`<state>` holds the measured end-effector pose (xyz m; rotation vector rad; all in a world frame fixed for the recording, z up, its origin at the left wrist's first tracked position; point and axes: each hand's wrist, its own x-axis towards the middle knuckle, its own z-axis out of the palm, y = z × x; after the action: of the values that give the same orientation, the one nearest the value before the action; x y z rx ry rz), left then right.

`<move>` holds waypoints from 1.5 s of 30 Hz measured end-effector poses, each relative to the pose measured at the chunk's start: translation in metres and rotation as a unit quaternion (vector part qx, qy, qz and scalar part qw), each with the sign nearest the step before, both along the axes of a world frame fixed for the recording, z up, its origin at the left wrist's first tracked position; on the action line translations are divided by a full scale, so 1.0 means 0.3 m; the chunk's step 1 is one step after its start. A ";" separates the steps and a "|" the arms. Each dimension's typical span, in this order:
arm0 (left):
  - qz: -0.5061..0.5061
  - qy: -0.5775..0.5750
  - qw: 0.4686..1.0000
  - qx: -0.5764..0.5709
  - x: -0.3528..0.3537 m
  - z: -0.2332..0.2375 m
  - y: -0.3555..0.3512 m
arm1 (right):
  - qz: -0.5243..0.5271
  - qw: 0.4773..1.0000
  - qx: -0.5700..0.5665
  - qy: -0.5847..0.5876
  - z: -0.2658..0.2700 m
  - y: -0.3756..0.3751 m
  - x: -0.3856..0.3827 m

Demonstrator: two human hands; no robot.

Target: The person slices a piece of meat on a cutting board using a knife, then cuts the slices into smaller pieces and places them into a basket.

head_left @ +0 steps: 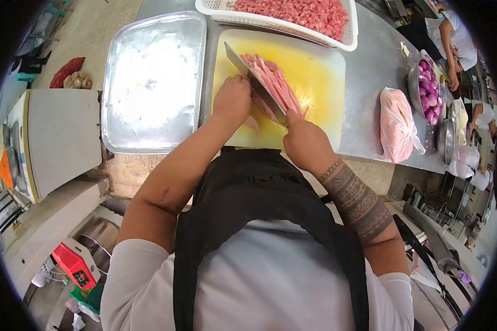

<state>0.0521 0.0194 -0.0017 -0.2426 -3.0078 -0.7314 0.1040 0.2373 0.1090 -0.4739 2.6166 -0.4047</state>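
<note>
My right hand (309, 142) is wrapped round the handle of a wide-bladed knife (257, 83), close to the near edge of the cutting board. The blade slants up and left across the yellow-stained white cutting board (326, 71). Long strips of raw pink meat (276, 83) lie along the blade's right side. On its left, my left hand (232, 101) has its fingers curled down on meat against the blade; the fingertips are hidden. A pale scrap of meat (252, 123) lies just below that hand.
A shiny metal tray (153, 83) stands left of the board. Behind is a white plastic basket (276, 22) of diced meat. To the right are a tied plastic bag (396, 126) and a metal bowl (414, 88) with purple onions. Other people (453, 38) stand at far right.
</note>
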 end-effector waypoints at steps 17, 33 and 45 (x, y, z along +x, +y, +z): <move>-0.004 0.000 0.999 0.038 0.001 -0.002 0.004 | 0.003 0.999 -0.044 -0.009 0.057 0.079 0.057; -0.012 0.010 0.999 0.036 0.000 0.025 -0.017 | -0.040 0.998 -0.032 -0.039 0.078 0.097 0.094; -0.110 0.077 0.991 0.017 0.057 -0.021 -0.054 | -0.053 0.997 -0.043 -0.030 0.072 0.121 0.076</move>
<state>0.0692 0.0034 -0.0081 -0.6088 -2.8481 -0.7398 0.1269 0.2736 0.1307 -0.3453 2.5808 -0.5587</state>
